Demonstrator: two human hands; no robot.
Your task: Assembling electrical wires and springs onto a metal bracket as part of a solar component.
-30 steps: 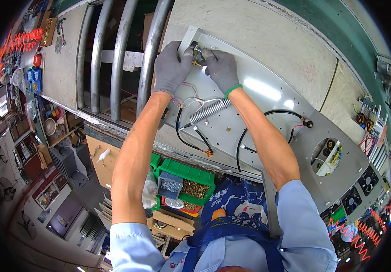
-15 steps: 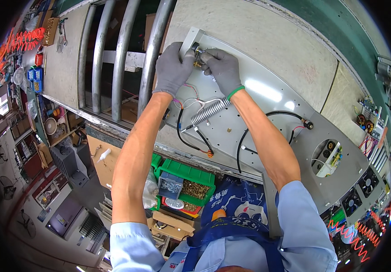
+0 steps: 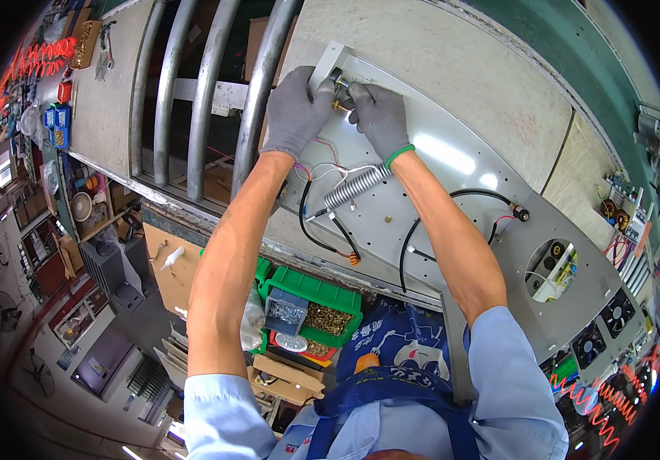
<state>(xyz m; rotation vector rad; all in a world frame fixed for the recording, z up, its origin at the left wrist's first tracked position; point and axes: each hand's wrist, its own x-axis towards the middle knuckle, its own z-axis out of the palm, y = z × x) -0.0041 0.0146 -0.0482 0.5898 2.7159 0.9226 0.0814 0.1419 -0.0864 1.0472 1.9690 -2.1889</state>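
A long grey sheet-metal panel (image 3: pixel 445 175) lies on the bench, with an upturned flange (image 3: pixel 335 57) at its far left end. My left hand (image 3: pixel 294 115), in a grey glove, is closed around that flange, its thumb on the inner side. Against the flange sits a small metal fitting (image 3: pixel 342 83) with a dark round part and a brass-coloured piece. My right hand (image 3: pixel 381 119), also gloved, pinches the fitting; its fingertips partly cover it. Near my right wrist lies a silver ribbed coil (image 3: pixel 357 186) with thin wires attached.
Black cables (image 3: pixel 304 211) rest on the panel; one ends in a round connector (image 3: pixel 521 213). Below the bench edge, a green bin (image 3: pixel 314 284) holds brass screws beside a small box of silver screws. Thick metal rollers (image 3: pixel 258 96) lie left of the panel.
Both hands have shifted slightly right. My right fingers have turned a little at the fitting, so more of its metal and brass parts shows. The cables and coil look the same.
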